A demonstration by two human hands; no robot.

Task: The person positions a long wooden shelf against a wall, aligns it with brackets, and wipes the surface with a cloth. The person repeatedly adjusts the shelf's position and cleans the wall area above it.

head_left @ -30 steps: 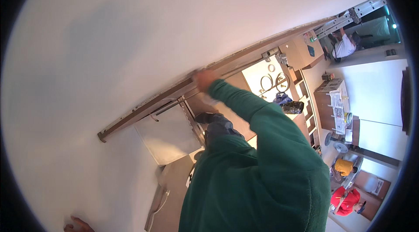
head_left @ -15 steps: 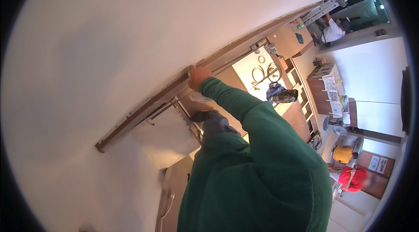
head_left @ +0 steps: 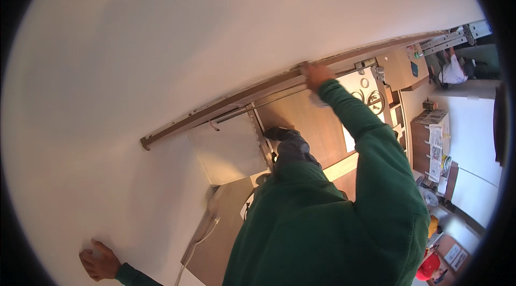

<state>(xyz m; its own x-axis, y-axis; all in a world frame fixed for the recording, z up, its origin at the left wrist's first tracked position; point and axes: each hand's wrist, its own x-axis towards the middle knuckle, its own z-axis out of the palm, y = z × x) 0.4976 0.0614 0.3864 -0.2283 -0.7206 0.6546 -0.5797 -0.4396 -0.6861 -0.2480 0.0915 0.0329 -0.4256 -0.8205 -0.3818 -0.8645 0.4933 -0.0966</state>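
Observation:
My right hand [head_left: 320,75] is at the top edge of a long brown wooden ledge [head_left: 231,100] running along the white wall [head_left: 134,55]. Its fingers are closed at the edge, and a pale, see-through bit of something [head_left: 318,100] shows beneath them; I cannot make out its kind. At lower left, my left hand [head_left: 99,261] rests on the wall with its fingers bent, the thumb apart and nothing visible in it. My legs in grey trousers [head_left: 293,151] show below the ledge.
Below the ledge stand a white panel [head_left: 231,146] and a brown wooden surface [head_left: 306,124]. A white cable [head_left: 201,237] hangs at the lower middle. At far right, a metal ladder [head_left: 457,37] leans near a person in white [head_left: 454,71]; another person in red [head_left: 429,265] is lower down.
My right hand has moved rightward along the ledge. My left hand has come into view at lower left, on the wall. The whole view has shifted and turned.

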